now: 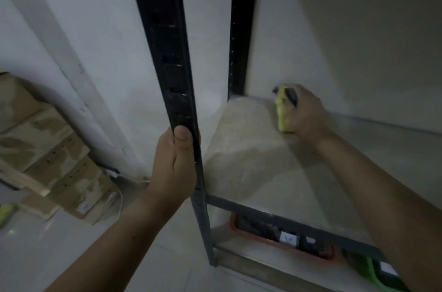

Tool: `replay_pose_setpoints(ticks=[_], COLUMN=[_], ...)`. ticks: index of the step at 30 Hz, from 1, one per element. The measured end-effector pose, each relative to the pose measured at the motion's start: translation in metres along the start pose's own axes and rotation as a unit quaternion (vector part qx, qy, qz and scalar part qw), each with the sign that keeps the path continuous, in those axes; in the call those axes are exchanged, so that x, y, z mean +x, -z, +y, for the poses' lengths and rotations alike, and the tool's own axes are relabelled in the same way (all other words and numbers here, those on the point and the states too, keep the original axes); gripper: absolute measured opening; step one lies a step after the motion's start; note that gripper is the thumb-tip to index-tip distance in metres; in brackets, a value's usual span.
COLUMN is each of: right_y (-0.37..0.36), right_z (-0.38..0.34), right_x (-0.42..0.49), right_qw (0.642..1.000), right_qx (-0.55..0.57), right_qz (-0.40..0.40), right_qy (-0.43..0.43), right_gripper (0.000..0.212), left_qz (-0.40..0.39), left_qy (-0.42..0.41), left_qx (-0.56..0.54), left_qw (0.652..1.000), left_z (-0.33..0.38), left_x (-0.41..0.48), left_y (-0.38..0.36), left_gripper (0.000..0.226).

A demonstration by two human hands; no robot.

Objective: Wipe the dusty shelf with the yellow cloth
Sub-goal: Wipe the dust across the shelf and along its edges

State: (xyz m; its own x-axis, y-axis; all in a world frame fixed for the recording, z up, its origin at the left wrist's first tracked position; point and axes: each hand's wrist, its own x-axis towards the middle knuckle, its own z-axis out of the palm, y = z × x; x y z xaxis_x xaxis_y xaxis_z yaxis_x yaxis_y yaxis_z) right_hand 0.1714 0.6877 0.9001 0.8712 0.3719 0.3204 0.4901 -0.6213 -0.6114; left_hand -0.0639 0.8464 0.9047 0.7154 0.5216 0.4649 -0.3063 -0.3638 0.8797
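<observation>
- Head view, looking down at a metal rack; blurry and dim.
- left hand (pixel 175 160) at 6 o'clock of centre, fingers curled round the black front post (pixel 165 40), thumb lying flat up the post's face.
- front post runs from 12 o'clock down to the shelf corner, with slotted holes along it.
- right hand (pixel 305 112) at 3 o'clock, arm reaching in over the shelf (pixel 251 160), fingers curled over the yellow cloth (pixel 282 109).
- yellow cloth is bunched and touching the shelf board at its far left corner, just beside the wall (pixel 311 28) and near the foot of the rear post (pixel 241 28).
- Dark patch on top of the cloth by the fingertips; cannot tell what it is.
- shelf board is pale and blotchy, lighter near the left edge.
- Grey front rail (pixel 287 222) runs along the shelf's near edge toward 4 o'clock and passes under the right forearm.
- Below the rail, on a lower level: a red tray (pixel 275 238) holding dark items and one white label.
- green item (pixel 373 272) at 5 o'clock, beside the tray, partly hidden by the arm.
- cardboard boxes (pixel 47 148) stacked at 9 o'clock against the wall, well apart from the rack.
- White cable (pixel 119 193) hangs by the boxes.
</observation>
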Motion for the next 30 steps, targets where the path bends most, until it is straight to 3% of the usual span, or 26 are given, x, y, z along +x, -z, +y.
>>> replay_pose_setpoints(ticks=[2, 4, 9, 14, 17, 20, 23, 26, 30], right_y=[-0.004, -0.027, -0.096, -0.041, -0.006, 0.033, 0.076, 0.083, 0.037], right_z=[0.014, -0.002, -0.078, -0.066, -0.050, -0.016, 0.044, 0.077, 0.044], right_x=[0.005, 0.005, 0.003, -0.012, -0.042, -0.048, -0.040, -0.053, -0.091], right_qw=[0.991, 0.984, 0.986, 0.950, 0.928, 0.963, 0.995, 0.983, 0.991], right_qx=[-0.119, -0.170, -0.122, -0.032, 0.035, 0.040, -0.074, -0.154, -0.122], right_qz=[-0.018, -0.023, -0.103, -0.277, -0.331, -0.224, -0.061, -0.071, -0.044], right_qy=[-0.051, -0.047, 0.049, 0.144, 0.169, 0.144, 0.022, -0.071, -0.044], right_gripper=[0.032, 0.034, 0.025, 0.021, 0.021, 0.027, 0.028, 0.039, 0.036], left_qz=[-0.001, 0.001, 0.010, 0.003, -0.008, -0.012, -0.011, -0.012, -0.009], left_qy=[-0.001, -0.007, -0.005, 0.005, 0.005, 0.002, -0.006, -0.020, -0.027], left_qx=[0.016, 0.038, 0.047, 0.035, 0.035, 0.041, 0.022, 0.025, 0.013], left_qw=[1.000, 0.999, 0.999, 0.999, 0.999, 0.999, 1.000, 0.999, 1.000], left_z=[0.000, 0.000, 0.001, 0.007, 0.007, 0.005, 0.003, -0.002, -0.005], left_x=[0.000, -0.001, -0.001, -0.002, -0.004, -0.003, -0.001, 0.000, 0.001], left_y=[0.000, -0.001, 0.000, -0.002, -0.004, -0.003, -0.003, -0.003, -0.002], left_gripper=[0.065, 0.066, 0.066, 0.068, 0.070, 0.058, 0.052, 0.052, 0.050])
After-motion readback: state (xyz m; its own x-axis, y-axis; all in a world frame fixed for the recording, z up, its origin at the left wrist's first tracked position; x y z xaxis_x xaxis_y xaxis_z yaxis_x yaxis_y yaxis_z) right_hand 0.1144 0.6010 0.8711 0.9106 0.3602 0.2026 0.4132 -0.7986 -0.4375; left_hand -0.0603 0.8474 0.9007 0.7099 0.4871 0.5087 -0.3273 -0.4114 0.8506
